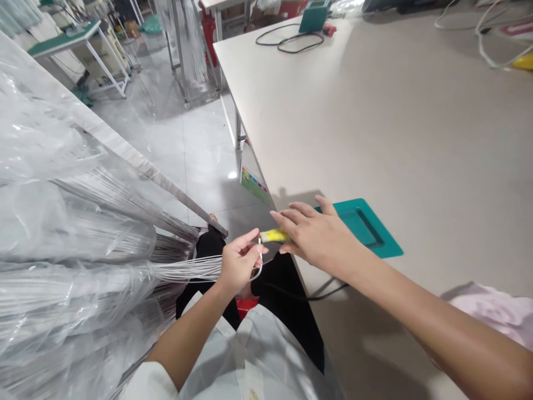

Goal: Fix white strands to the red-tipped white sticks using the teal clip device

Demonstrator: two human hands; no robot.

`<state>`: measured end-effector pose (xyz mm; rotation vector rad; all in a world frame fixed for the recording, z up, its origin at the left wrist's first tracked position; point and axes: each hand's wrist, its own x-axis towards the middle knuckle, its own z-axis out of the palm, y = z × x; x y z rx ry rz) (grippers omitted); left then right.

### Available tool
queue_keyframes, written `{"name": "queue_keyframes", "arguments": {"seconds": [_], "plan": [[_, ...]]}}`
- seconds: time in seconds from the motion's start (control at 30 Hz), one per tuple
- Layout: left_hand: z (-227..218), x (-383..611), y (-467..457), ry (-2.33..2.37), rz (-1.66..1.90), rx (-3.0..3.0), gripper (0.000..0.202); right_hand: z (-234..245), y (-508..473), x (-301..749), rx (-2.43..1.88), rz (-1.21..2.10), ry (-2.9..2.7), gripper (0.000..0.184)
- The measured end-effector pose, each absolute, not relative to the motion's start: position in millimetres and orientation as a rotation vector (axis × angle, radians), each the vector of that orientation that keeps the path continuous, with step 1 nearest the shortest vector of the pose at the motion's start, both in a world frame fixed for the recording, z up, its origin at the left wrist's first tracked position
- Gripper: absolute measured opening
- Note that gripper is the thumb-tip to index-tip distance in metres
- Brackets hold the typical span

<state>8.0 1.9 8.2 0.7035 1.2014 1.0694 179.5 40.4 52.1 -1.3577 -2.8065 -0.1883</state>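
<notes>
My left hand (239, 261) is closed in a pinch on a bundle of thin white strands (183, 269) that runs out of clear plastic bags (62, 233) on my left. My right hand (316, 236) reaches across the table edge, fingers mostly stretched out, and covers one end of a small yellow tool (272, 235); whether it grips the tool is hidden. The tool's tip points at my left fingers. Just behind my right hand lies a teal tray (375, 236) on the beige table (375, 122).
A black cable (325, 293) runs under my right forearm. A pink cloth (495, 311) lies at the table's right edge. At the far end sit a teal box (314, 15), a coiled black cord (291, 41) and white cables (483, 39). Racks and benches stand on the floor behind.
</notes>
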Motion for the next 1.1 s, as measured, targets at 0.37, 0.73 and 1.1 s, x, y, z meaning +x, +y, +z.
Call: {"name": "queue_keyframes", "arguments": {"seconds": [0.37,0.73,1.1], "plan": [[2.2,-3.3,-2.5,1.186,1.099,0.72,0.046,49.5,41.3,180.7,-1.338,-0.141,-2.767,0.046],[-0.6,-7.3,-5.0,1.098,1.161,0.745,0.044,57.7,34.8,174.4,-1.397,-0.124,-2.841,0.026],[-5.2,2.8,-0.4,1.057,1.153,0.679,0.049,61.1,37.9,174.2,-1.43,0.013,-2.943,0.029]]}}
